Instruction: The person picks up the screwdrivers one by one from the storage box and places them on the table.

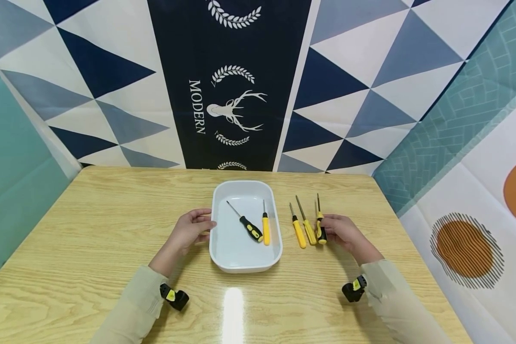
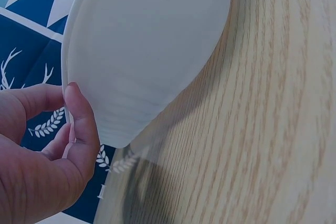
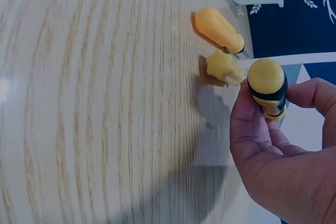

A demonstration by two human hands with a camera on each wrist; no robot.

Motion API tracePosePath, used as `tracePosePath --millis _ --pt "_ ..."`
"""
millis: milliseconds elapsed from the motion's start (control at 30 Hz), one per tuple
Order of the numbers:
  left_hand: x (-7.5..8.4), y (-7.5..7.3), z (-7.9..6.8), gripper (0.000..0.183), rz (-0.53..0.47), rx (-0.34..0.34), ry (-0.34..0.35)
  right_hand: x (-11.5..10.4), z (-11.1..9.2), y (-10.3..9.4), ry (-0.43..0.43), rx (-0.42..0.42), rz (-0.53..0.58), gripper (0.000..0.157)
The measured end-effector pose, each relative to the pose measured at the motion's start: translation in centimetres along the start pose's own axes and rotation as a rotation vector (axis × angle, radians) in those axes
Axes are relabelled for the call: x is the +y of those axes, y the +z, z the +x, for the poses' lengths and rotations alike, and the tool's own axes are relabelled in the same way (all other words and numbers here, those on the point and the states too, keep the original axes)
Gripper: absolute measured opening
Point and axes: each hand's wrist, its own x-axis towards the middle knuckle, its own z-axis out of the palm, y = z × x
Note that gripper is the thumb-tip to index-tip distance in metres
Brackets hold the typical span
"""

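My left hand (image 1: 192, 231) pinches the left rim of a white plastic tray (image 1: 245, 260); the left wrist view shows thumb and fingers on its edge. Inside the tray lie a black-and-yellow screwdriver (image 1: 251, 229), slanted, and a yellow-handled screwdriver (image 1: 266, 231), nearly straight. Right of the tray, my right hand (image 1: 341, 231) grips a screwdriver with a black-and-yellow handle (image 3: 266, 77), its shaft pointing away from me. Left of that hand, a yellow-orange screwdriver (image 1: 298, 233) and a yellow fluted-handled screwdriver (image 1: 309, 231) lie on the table. Another thin shaft shows beside the held screwdriver, its handle partly hidden.
The wooden table (image 1: 124, 215) extends around the tray and both arms. A patterned cloth wall (image 1: 232, 86) stands along its far edge, with more hanging cloth at both sides. Each wrist bears a small black camera (image 1: 174, 297).
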Motion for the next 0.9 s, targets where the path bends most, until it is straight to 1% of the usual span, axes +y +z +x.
tracePosePath --millis 400,633,900 --pt "-0.26 0.00 0.23 0.045 0.002 0.004 -0.002 0.27 0.24 -0.26 0.003 0.003 -0.005 0.060" --pt "-0.22 -0.03 0.25 0.045 0.007 0.003 -0.003 0.51 0.60 -0.24 0.024 0.002 -0.009 0.062" --pt "-0.04 -0.06 0.07 0.046 -0.002 0.004 -0.003 0.57 0.78 0.07 0.042 0.021 -0.084 0.059"
